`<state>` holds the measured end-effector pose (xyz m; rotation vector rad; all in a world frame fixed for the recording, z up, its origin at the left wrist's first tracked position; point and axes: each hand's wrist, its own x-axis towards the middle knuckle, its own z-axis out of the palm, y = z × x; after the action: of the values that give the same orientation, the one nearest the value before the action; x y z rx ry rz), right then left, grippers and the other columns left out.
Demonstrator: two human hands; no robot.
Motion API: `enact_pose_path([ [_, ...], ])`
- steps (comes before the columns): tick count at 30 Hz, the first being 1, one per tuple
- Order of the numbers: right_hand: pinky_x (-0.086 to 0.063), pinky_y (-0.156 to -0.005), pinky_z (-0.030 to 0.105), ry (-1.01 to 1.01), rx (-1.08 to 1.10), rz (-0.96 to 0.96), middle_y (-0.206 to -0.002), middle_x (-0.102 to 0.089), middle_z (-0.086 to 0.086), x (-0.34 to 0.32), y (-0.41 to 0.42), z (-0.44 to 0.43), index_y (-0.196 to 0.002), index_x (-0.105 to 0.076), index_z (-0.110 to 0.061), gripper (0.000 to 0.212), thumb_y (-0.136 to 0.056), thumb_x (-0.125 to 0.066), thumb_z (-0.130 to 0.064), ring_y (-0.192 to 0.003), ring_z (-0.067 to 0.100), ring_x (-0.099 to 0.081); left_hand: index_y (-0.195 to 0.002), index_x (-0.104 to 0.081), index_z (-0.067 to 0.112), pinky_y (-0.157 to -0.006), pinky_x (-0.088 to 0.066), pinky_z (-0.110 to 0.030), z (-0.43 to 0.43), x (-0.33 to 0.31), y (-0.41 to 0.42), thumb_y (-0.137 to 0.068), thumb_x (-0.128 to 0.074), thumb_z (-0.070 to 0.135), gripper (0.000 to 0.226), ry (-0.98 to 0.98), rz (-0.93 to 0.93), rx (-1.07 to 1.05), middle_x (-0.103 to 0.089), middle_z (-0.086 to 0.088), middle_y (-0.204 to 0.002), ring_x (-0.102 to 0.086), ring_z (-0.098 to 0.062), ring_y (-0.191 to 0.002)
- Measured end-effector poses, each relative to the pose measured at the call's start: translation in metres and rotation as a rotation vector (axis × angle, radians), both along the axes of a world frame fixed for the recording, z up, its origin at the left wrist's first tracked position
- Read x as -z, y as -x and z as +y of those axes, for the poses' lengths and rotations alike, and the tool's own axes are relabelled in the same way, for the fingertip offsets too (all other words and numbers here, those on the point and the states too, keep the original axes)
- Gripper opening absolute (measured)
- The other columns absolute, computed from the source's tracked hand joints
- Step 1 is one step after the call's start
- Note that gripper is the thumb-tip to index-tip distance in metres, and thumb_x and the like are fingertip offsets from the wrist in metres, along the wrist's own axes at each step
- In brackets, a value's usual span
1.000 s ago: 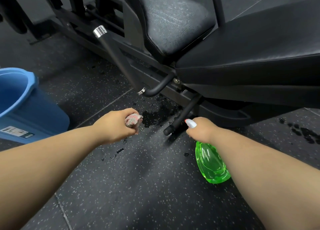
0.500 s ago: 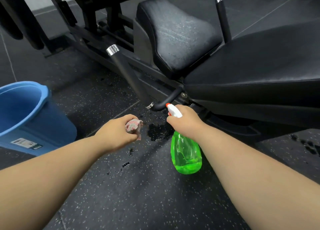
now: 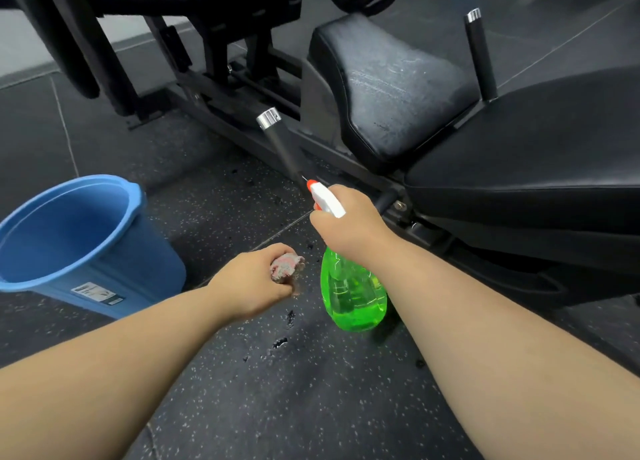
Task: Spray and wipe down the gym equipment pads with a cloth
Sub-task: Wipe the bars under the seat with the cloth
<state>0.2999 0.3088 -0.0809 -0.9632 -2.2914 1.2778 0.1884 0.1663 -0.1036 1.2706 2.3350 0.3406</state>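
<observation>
- Lifted and carried leftward since the earlier frame, the spray bottle (image 3: 353, 295) is held short of the seat pad (image 3: 391, 89).
- How should it be sprayed?
- Aimed squarely past the handle bar (image 3: 282, 144), misted lightly.
- The hands?
- The bottle's neck is gripped by the outstretched right hand (image 3: 349, 225); the cloth (image 3: 285, 267) is balled in the left hand (image 3: 254, 284), low.

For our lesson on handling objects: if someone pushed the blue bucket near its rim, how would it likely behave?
The bucket looks like plastic with no water showing inside, so probably light. Its base is narrower than its rim and the speckled floor looks rubbery, so it might tip rather than slide.
</observation>
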Motion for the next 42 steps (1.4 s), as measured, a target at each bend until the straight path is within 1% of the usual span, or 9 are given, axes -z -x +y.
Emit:
enact_pose_path([
  [14,-0.050,-0.076,0.039,0.000,-0.017,-0.192,-0.094,-0.061,0.001,0.038,-0.039,-0.002,-0.097,-0.055,-0.017,0.014,-0.085,-0.055,-0.025,-0.087,0.027,-0.058,-0.113,-0.051,0.042,-0.076,-0.053,-0.030,-0.004,0.000,0.003,-0.079,-0.073,0.032,0.042,0.073,-0.067,0.015,-0.067,0.011,-0.098,-0.063,-0.011,-0.084],
  [17,-0.039,-0.063,0.034,-0.155,-0.116,-0.352,-0.085,-0.057,-0.002,0.064,-0.081,0.002,-0.099,-0.048,-0.024,0.015,-0.088,-0.055,-0.033,-0.086,0.029,-0.056,-0.122,-0.040,0.037,-0.064,-0.050,-0.027,0.006,0.006,-0.016,-0.080,-0.072,0.021,0.055,0.129,-0.254,-0.001,-0.066,0.000,-0.100,-0.061,-0.016,-0.072],
  [22,-0.048,-0.079,0.038,-0.217,0.021,-0.436,-0.111,-0.067,0.005,0.092,-0.151,0.020,-0.137,-0.041,-0.027,0.054,-0.093,-0.054,-0.055,-0.103,0.034,-0.061,-0.105,-0.049,0.011,-0.053,-0.051,-0.025,0.030,0.016,-0.056,-0.077,-0.065,0.008,0.032,0.062,-0.522,-0.105,-0.071,0.000,-0.072,-0.062,-0.005,-0.055],
  [28,-0.048,-0.084,0.036,-0.183,0.202,-0.459,-0.118,-0.067,0.006,0.102,-0.218,0.050,-0.148,-0.033,-0.031,0.059,-0.096,-0.054,-0.048,-0.106,0.035,-0.061,-0.107,-0.064,0.010,-0.063,-0.052,-0.022,0.061,0.027,-0.098,-0.088,-0.055,0.003,0.022,0.014,-0.863,-0.129,-0.069,-0.008,-0.077,-0.062,-0.015,-0.065],
  [32,-0.050,-0.079,0.037,-0.137,0.184,-0.528,-0.113,-0.068,0.005,0.115,-0.262,0.063,-0.147,-0.031,-0.037,0.058,-0.095,-0.051,-0.049,-0.094,0.029,-0.062,-0.092,-0.055,0.017,-0.049,-0.043,-0.018,0.081,0.034,-0.125,-0.086,-0.046,-0.001,0.021,-0.013,-0.954,-0.233,-0.048,-0.003,-0.065,-0.045,-0.012,-0.052],
  [34,-0.052,-0.079,0.038,-0.143,0.200,-0.575,-0.117,-0.066,0.003,0.116,-0.280,0.065,-0.142,-0.037,-0.032,0.057,-0.091,-0.054,-0.051,-0.095,0.026,-0.061,-0.083,-0.058,0.016,-0.052,-0.044,-0.020,0.088,0.038,-0.135,-0.084,-0.042,-0.002,0.024,-0.015,-1.005,-0.282,-0.049,-0.003,-0.064,-0.045,-0.013,-0.052],
  [36,-0.051,-0.086,0.038,-0.196,0.267,-0.587,-0.128,-0.059,-0.002,0.108,-0.290,0.068,-0.140,-0.041,-0.030,0.063,-0.086,-0.057,-0.057,-0.110,0.024,-0.057,-0.099,-0.066,0.012,-0.064,-0.050,-0.027,0.092,0.039,-0.143,-0.079,-0.038,-0.004,0.038,-0.012,-1.085,-0.299,-0.050,-0.006,-0.069,-0.045,-0.016,-0.057],
  [40,-0.044,-0.094,0.043,-0.572,0.331,-0.409,-0.122,-0.060,0.006,0.084,-0.275,0.068,-0.123,-0.061,-0.017,0.060,-0.080,-0.047,-0.057,-0.114,0.032,-0.051,-0.079,-0.066,0.007,-0.080,-0.050,-0.036,0.097,0.027,-0.150,-0.066,-0.036,-0.001,0.034,-0.037,-1.249,-0.340,-0.056,-0.011,-0.077,-0.051,-0.022,-0.067],
  [42,-0.045,-0.090,0.040,-0.611,0.263,-0.267,-0.111,-0.064,0.005,0.076,-0.251,0.060,-0.111,-0.065,-0.016,0.047,-0.079,-0.049,-0.046,-0.106,0.031,-0.054,-0.069,-0.073,0.019,-0.075,-0.045,-0.033,0.096,0.019,-0.149,-0.073,-0.041,0.010,0.033,-0.039,-1.295,-0.256,-0.065,-0.005,-0.074,-0.059,-0.018,-0.062],
])
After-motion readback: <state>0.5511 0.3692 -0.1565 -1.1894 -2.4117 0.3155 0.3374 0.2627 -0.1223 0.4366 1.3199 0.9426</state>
